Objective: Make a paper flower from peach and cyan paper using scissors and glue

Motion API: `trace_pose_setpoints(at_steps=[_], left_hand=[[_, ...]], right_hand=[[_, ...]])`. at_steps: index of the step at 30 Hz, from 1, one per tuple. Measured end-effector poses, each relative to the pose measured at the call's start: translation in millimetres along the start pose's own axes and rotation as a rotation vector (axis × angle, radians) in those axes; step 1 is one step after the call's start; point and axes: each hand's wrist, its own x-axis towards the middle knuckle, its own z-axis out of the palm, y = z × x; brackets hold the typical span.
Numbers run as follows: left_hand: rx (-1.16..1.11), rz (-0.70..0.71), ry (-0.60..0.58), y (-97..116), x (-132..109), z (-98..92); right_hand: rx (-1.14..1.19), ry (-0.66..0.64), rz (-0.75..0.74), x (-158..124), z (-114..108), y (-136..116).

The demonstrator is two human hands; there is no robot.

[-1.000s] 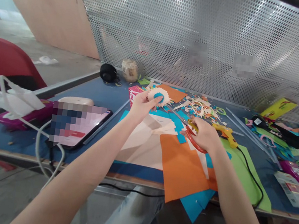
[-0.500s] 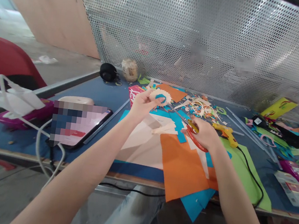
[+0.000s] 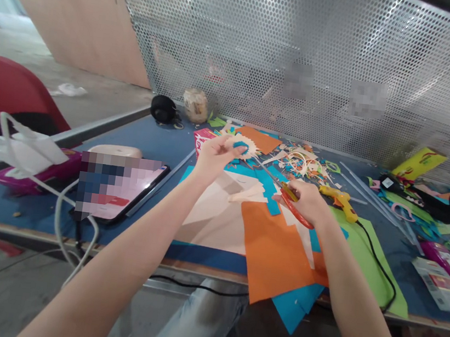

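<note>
Between the thumb and fingers of my left hand (image 3: 217,154) is a round, fringed cream paper piece (image 3: 249,144) with a blue centre (image 3: 240,147). My right hand (image 3: 307,198) grips the red and yellow handles of the scissors (image 3: 292,199), whose blades point left toward the fringed piece. Whether the blade tips touch it is too small to tell. Below my hands lie cream paper sheets (image 3: 218,220), an orange sheet (image 3: 276,252) hanging over the table's front edge, and blue paper (image 3: 298,305) under it.
A tablet-like device (image 3: 126,189) and a purple tray (image 3: 42,169) with white items stand left. Paper scraps (image 3: 302,162) lie at the back. On the right are a yellow glue gun (image 3: 340,201), its black cable, green paper (image 3: 378,266) and a yellow box (image 3: 420,163).
The fringed piece has turned slightly in my left hand, and its blue centre looks smaller. My right hand and the scissors have barely moved.
</note>
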Motion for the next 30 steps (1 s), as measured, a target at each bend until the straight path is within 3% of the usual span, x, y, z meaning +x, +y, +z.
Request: trace_pose_setpoints(at_steps=[10,16,30], left_hand=[[-0.007,0.016,-0.014,-3.9,1.3,-1.4],[0.014,-0.047,-0.021,-6.5,1.7,-3.2],[0.013,-0.022,-0.002,-3.8,2.2,-0.6]], right_hand=[[0.118,-0.002,0.021,1.7,4.9,4.0],[0.120,0.009,0.000,1.9,6.3,6.0],[0.132,0.047,-0.023,3.6,9.9,8.2]])
